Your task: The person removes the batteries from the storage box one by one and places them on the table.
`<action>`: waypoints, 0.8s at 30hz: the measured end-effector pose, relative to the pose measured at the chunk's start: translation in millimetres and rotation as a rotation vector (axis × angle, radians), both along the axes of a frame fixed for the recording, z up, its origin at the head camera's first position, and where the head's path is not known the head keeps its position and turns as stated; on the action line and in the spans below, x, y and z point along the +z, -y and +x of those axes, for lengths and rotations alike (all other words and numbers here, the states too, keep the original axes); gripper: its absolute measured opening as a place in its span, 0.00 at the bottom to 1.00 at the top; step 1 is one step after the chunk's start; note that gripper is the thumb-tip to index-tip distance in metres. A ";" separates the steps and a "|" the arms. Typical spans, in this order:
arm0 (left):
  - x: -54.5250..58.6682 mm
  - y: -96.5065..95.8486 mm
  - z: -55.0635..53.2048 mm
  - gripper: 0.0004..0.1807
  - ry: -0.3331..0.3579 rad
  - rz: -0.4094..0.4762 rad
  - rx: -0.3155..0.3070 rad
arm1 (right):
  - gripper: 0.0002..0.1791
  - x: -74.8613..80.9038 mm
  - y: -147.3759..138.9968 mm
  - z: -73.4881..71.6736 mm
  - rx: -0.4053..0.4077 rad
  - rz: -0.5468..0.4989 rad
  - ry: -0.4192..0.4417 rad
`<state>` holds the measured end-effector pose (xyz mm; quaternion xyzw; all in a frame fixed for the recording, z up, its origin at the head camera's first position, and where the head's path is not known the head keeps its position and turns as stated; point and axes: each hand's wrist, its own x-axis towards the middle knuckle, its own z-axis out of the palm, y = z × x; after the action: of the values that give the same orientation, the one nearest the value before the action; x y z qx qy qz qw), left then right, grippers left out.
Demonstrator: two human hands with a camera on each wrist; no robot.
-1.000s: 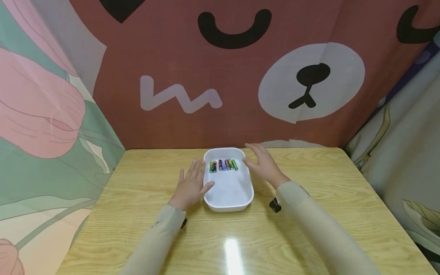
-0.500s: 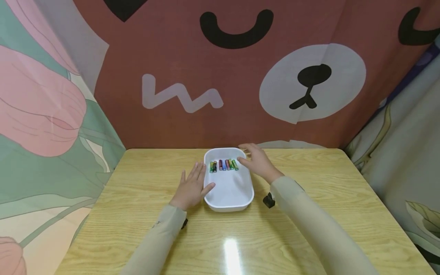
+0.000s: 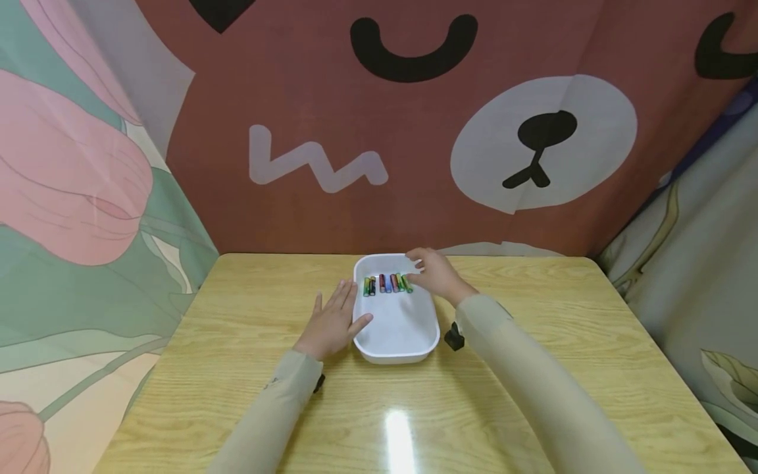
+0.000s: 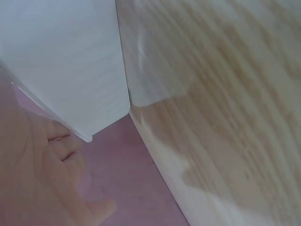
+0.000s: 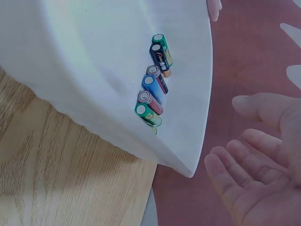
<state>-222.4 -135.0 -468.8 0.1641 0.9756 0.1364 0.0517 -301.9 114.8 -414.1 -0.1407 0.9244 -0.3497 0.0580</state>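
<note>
A white plastic tray (image 3: 397,332) sits near the table's far edge. Several small batteries (image 3: 389,284) in green, black, red and blue lie side by side in its far half. My left hand (image 3: 330,324) rests along the tray's left rim, fingers straight and thumb reaching over the edge. Over the far right corner is my right hand (image 3: 439,275), its fingers loosely bent and its thumb close to the rightmost green battery (image 3: 406,284). In the right wrist view a black battery (image 5: 160,57) and a blue battery (image 5: 152,87) show clearly, and the right hand (image 5: 258,165) holds nothing.
The wooden table (image 3: 254,329) extends to both sides and in front of the tray. A reddish-brown curtain (image 3: 331,224) with a bear print hangs right behind its far edge. Patterned curtains (image 3: 77,197) close off the sides.
My right hand has moved left and slightly nearer, from beside the tray's right rim to over the batteries. My left hand keeps its place at the left rim. The batteries have not moved.
</note>
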 end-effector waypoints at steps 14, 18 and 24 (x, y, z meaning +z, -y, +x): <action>3.0 -0.8 1.1 0.47 0.004 0.025 -0.002 | 0.27 -13.8 13.1 -6.3 -0.070 -0.072 0.093; 0.4 -0.2 -0.7 0.47 0.006 0.018 -0.006 | 0.27 -17.9 18.0 -8.3 -0.063 -0.047 0.107; 0.2 0.2 -1.8 0.47 0.015 0.013 -0.003 | 0.27 -18.7 21.0 -13.4 -0.025 0.054 0.097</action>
<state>-224.1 -135.2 -468.6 0.1649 0.9740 0.1438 0.0583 -315.3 93.8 -432.8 -0.1105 0.9313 -0.3318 0.1019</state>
